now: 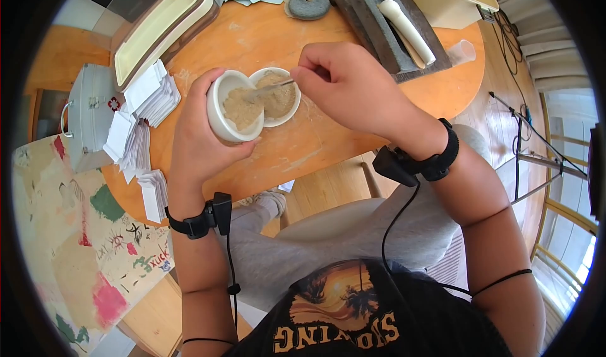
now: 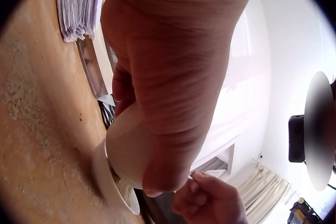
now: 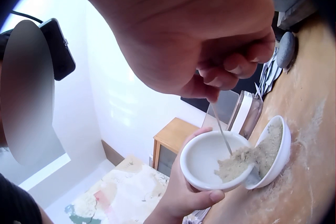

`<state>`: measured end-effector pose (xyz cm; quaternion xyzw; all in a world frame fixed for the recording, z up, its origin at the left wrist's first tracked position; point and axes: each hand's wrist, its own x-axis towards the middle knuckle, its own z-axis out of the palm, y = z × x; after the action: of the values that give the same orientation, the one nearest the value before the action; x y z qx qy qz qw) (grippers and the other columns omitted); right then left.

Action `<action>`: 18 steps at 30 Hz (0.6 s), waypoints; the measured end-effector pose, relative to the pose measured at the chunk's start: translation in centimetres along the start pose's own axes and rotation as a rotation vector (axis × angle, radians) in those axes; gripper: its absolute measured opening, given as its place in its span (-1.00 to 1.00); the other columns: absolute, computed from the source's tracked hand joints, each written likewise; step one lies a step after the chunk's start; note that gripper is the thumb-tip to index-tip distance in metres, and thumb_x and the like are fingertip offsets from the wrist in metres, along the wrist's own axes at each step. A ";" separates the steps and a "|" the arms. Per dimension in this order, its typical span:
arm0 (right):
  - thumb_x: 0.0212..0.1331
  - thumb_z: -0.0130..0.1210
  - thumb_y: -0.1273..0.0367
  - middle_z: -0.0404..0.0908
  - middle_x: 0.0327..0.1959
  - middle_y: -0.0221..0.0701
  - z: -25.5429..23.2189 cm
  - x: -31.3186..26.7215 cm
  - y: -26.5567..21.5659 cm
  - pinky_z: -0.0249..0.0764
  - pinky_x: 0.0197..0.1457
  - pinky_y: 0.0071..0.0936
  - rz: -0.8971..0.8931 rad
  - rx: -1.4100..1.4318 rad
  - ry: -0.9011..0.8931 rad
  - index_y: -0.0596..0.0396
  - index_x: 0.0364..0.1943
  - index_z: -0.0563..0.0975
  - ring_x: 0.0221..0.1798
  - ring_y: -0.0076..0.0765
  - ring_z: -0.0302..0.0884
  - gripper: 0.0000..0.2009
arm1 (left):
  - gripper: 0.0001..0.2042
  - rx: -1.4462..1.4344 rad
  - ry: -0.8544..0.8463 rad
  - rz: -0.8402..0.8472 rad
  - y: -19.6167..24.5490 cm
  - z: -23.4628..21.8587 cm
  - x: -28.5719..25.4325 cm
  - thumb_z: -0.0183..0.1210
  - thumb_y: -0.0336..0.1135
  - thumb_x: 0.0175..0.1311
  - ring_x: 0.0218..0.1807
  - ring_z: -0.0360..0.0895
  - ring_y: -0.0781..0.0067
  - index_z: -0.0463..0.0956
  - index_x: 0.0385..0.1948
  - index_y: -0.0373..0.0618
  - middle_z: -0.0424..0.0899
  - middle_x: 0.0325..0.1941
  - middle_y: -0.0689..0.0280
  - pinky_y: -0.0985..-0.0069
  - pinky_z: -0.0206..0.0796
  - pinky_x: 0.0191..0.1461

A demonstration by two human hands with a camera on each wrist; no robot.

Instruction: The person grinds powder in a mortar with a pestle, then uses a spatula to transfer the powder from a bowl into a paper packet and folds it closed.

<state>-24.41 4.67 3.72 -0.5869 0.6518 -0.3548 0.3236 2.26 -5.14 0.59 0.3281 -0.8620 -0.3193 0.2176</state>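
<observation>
Centrally, near the table's [image 1: 353, 130] front edge, the left hand [image 1: 199, 130] has its fingers curled round the outside of a white cup [image 1: 233, 107], thumb along the near wall, holding it tipped so that its mouth leans toward a white bowl [image 1: 278, 97] that it touches. The right hand [image 1: 350, 85] is closed, fingertips [image 3: 231, 74] pinching the top of a thin metal spoon [image 1: 268, 90] whose lower end is buried in tan powder [image 1: 243, 107] at the cup's lip. Both vessels hold this same powder: a heap at the low side of the cup, and a larger mass banked in the bowl. Powder dust marks the wood around the bowl. Toward the far edge lie a dark stone slab [image 1: 379, 22] with a pale pestle [image 1: 407, 29] on it and a round grey stone [image 1: 308, 5]; stacks of folded white paper [image 1: 142, 114] line the left edge.
</observation>
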 end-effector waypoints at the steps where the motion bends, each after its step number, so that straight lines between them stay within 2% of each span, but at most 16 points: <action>1: 0.48 0.20 0.26 0.72 -0.38 -0.02 -0.1 0.1 0.0 0.58 -0.19 0.03 -0.008 0.040 0.026 0.23 -0.31 0.66 -0.29 0.25 0.70 -0.72 | 0.06 0.005 0.004 0.011 0.0 0.0 0.0 0.65 -0.44 -0.21 0.47 0.62 0.16 0.32 0.55 -0.16 0.60 0.46 0.13 0.26 0.45 0.58; 2: 0.48 0.20 0.26 0.72 -0.38 -0.02 -0.2 0.1 0.0 0.58 -0.19 0.03 -0.016 0.081 0.053 0.23 -0.31 0.67 -0.29 0.24 0.70 -0.71 | 0.06 0.005 0.006 0.011 0.0 0.1 0.0 0.65 -0.44 -0.21 0.47 0.62 0.16 0.32 0.55 -0.16 0.60 0.46 0.13 0.26 0.45 0.58; 4: 0.48 0.20 0.26 0.72 -0.40 -0.03 -0.1 0.3 0.4 0.58 -0.20 0.01 -0.030 0.015 0.073 0.24 -0.31 0.66 -0.31 0.21 0.70 -0.71 | 0.00 -0.022 0.074 0.075 0.1 0.3 0.0 0.69 -0.40 -0.21 0.36 0.71 0.05 0.40 0.48 -0.11 0.70 0.35 0.11 0.22 0.55 0.43; 6: 0.48 0.20 0.26 0.71 -0.41 -0.04 -0.2 0.5 0.7 0.58 -0.21 -0.01 -0.044 -0.051 0.096 0.24 -0.32 0.66 -0.33 0.19 0.70 -0.70 | 0.01 -0.017 0.072 0.086 0.2 0.2 0.1 0.69 -0.40 -0.21 0.36 0.71 0.05 0.40 0.48 -0.11 0.70 0.36 0.11 0.22 0.55 0.44; 9: 0.49 0.20 0.25 0.69 -0.46 -0.06 -0.6 0.6 0.9 0.57 -0.23 -0.05 -0.031 -0.065 0.037 0.25 -0.31 0.65 -0.38 0.14 0.68 -0.69 | 0.01 -0.015 0.068 0.085 0.3 0.1 0.1 0.69 -0.40 -0.21 0.37 0.70 0.05 0.40 0.48 -0.11 0.70 0.36 0.11 0.22 0.55 0.44; 11: 0.49 0.20 0.26 0.66 -0.50 -0.08 -0.8 0.5 0.5 0.56 -0.26 -0.07 -0.030 0.036 0.086 0.25 -0.32 0.65 -0.42 0.10 0.66 -0.69 | 0.00 -0.019 0.068 0.072 0.3 0.1 0.0 0.69 -0.40 -0.21 0.37 0.70 0.05 0.40 0.48 -0.11 0.70 0.36 0.11 0.22 0.55 0.45; 17: 0.49 0.20 0.26 0.67 -0.50 -0.08 -0.8 0.7 1.0 0.55 -0.27 -0.08 -0.031 0.027 0.053 0.26 -0.31 0.66 -0.44 0.04 0.67 -0.70 | 0.01 -0.020 0.074 0.084 0.2 0.2 0.0 0.70 -0.39 -0.21 0.37 0.70 0.05 0.40 0.48 -0.12 0.69 0.38 0.10 0.22 0.54 0.45; 18: 0.49 0.20 0.26 0.67 -0.50 -0.08 -0.7 0.7 1.0 0.55 -0.27 -0.08 -0.032 0.027 0.053 0.26 -0.31 0.66 -0.44 0.04 0.67 -0.70 | 0.04 -0.018 0.045 0.067 0.1 0.0 -0.1 0.67 -0.42 -0.20 0.44 0.65 0.10 0.36 0.52 -0.14 0.64 0.44 0.11 0.24 0.48 0.53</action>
<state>-25.61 4.04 3.23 -0.5834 0.6458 -0.3841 0.3083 2.23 -5.00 0.66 0.3043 -0.8644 -0.3123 0.2503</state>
